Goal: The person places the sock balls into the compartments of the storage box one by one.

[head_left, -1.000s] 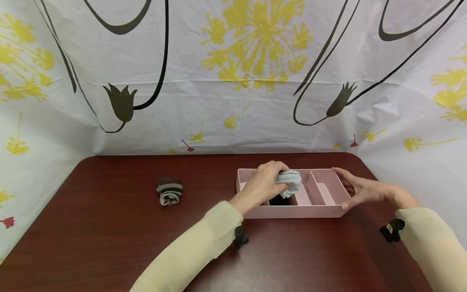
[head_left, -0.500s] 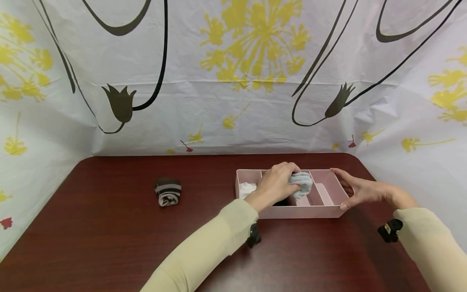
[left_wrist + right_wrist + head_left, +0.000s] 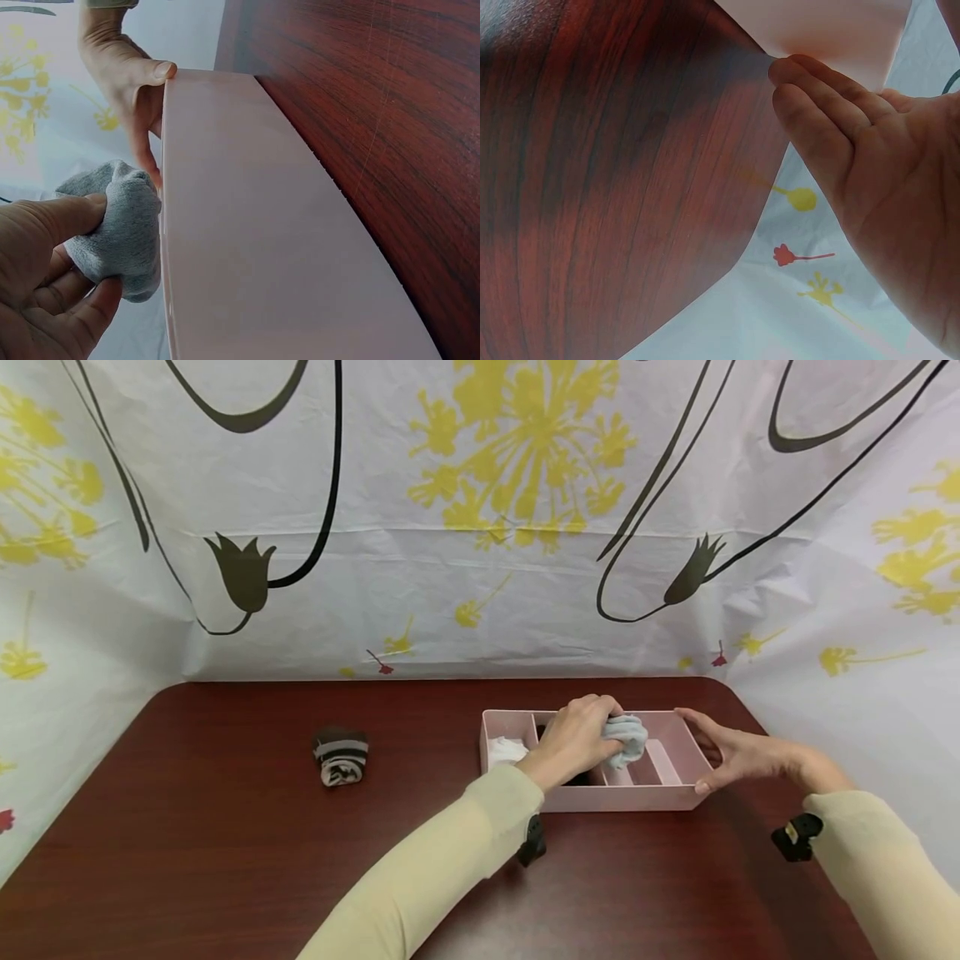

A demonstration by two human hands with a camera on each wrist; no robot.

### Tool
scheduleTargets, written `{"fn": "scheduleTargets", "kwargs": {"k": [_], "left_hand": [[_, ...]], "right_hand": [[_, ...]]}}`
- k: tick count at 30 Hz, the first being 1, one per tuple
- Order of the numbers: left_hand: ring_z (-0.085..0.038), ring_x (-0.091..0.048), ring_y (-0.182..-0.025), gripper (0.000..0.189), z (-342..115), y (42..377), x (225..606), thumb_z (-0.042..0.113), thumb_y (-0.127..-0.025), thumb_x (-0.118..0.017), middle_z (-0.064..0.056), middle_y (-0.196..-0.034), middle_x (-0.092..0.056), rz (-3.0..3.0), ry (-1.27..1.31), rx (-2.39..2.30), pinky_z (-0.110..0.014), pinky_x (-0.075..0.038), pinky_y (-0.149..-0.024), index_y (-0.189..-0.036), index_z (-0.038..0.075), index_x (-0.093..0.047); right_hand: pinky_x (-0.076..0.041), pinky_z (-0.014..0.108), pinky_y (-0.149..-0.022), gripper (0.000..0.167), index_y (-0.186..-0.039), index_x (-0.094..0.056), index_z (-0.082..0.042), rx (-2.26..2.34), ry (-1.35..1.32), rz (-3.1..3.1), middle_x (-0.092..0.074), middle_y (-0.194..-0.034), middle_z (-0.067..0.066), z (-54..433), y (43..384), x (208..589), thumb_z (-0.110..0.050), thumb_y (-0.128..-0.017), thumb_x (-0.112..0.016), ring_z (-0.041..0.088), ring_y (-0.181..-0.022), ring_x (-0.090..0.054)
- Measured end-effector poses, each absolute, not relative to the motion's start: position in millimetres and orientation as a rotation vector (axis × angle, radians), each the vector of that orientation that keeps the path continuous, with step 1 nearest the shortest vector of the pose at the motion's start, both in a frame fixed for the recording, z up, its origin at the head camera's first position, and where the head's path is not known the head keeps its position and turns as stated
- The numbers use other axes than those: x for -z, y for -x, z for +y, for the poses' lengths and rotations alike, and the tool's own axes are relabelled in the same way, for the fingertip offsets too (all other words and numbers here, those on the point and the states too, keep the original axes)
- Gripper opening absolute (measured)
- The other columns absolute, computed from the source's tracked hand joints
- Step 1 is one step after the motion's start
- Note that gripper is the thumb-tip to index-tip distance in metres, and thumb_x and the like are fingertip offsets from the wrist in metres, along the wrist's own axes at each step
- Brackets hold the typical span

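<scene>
My left hand (image 3: 572,740) pinches a rolled light blue-grey sock (image 3: 627,739) between thumb and fingers, over the middle of a pink divided box (image 3: 645,798). In the left wrist view the soft sock (image 3: 124,232) shows beside the box's long wall (image 3: 240,217), level with its rim. My right hand (image 3: 746,760) grips the box's right end, thumb at the front corner and a finger at the back corner. Inside the box, a white cloth bundle (image 3: 507,751) lies in the left compartment. Something black (image 3: 579,779) beside it is mostly hidden by my left hand.
A rolled striped sock (image 3: 341,757) in brown, black and grey lies to the left on the dark red wooden table (image 3: 225,827). Behind the table hangs a white sheet (image 3: 420,602) with flower prints. Thin partitions split the box into compartments.
My left hand has carried the blue-grey sock to the right along the box, uncovering the white bundle in the left compartment. My right hand keeps its hold on the box's end.
</scene>
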State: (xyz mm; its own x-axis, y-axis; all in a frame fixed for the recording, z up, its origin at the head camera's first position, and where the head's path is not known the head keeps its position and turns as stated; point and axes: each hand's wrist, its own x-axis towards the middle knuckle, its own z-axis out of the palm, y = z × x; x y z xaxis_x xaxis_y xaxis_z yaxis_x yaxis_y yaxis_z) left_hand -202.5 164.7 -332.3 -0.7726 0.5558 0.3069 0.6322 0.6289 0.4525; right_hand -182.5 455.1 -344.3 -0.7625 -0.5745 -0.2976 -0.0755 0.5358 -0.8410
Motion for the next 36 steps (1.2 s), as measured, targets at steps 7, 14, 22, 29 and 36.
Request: {"fn": "scheduleTargets", "kwargs": {"k": [7, 14, 22, 29, 36], "left_hand": [[-0.008, -0.058, -0.09, 0.03, 168.4, 203.2, 335.2, 0.026, -0.081, -0.073, 0.007, -0.102, -0.063, -2.707, 1.015, 0.833, -0.016, -0.045, -0.071, -0.109, 0.019, -0.064], [-0.008, -0.059, -0.09, 0.03, 172.1, 203.1, 339.4, 0.025, -0.08, -0.074, 0.007, -0.098, -0.062, -2.733, 1.007, 0.802, -0.018, -0.045, -0.067, -0.108, 0.021, -0.064], [-0.007, -0.06, -0.087, 0.027, 178.9, 202.5, 343.4, 0.027, -0.082, -0.072, 0.007, -0.096, -0.062, -2.7, 1.071, 0.592, -0.018, -0.047, -0.068, -0.106, 0.02, -0.062], [-0.009, -0.061, -0.087, 0.021, 180.3, 202.4, 349.9, 0.025, -0.083, -0.071, 0.005, -0.096, -0.061, -2.7, 1.096, 0.517, -0.02, -0.049, -0.071, -0.102, 0.02, -0.063], [-0.008, -0.061, -0.089, 0.021, 183.7, 201.8, 354.8, 0.025, -0.082, -0.072, 0.007, -0.099, -0.062, -2.711, 1.098, 0.483, -0.02, -0.05, -0.072, -0.099, 0.019, -0.062]], "right_hand": [[-0.047, 0.023, -0.088, 0.107, -0.145, 0.016, -0.004, 1.177, 0.533, 2.226, -0.005, -0.142, 0.042, 454.9, 182.5, 344.4, 0.0, -0.08, -0.069, -0.014, -0.116, -0.039], [-0.046, 0.021, -0.088, 0.11, -0.144, 0.02, -0.001, 1.17, 0.489, 2.217, -0.003, -0.144, 0.042, 452.5, 182.5, 343.0, -0.003, -0.08, -0.07, -0.016, -0.114, -0.037], [-0.046, 0.02, -0.088, 0.111, -0.143, 0.021, 0.002, 1.181, 0.467, 2.21, -0.002, -0.144, 0.042, 452.5, 181.2, 342.7, -0.003, -0.08, -0.071, -0.018, -0.114, -0.037], [-0.047, 0.021, -0.087, 0.111, -0.143, 0.019, 0.002, 1.169, 0.487, 2.238, -0.003, -0.144, 0.042, 452.2, 180.8, 343.9, -0.003, -0.079, -0.071, -0.018, -0.114, -0.036], [-0.046, 0.02, -0.087, 0.111, -0.143, 0.019, 0.002, 1.179, 0.479, 2.233, -0.003, -0.144, 0.041, 452.6, 180.4, 343.0, -0.002, -0.08, -0.071, -0.019, -0.113, -0.036]]}}
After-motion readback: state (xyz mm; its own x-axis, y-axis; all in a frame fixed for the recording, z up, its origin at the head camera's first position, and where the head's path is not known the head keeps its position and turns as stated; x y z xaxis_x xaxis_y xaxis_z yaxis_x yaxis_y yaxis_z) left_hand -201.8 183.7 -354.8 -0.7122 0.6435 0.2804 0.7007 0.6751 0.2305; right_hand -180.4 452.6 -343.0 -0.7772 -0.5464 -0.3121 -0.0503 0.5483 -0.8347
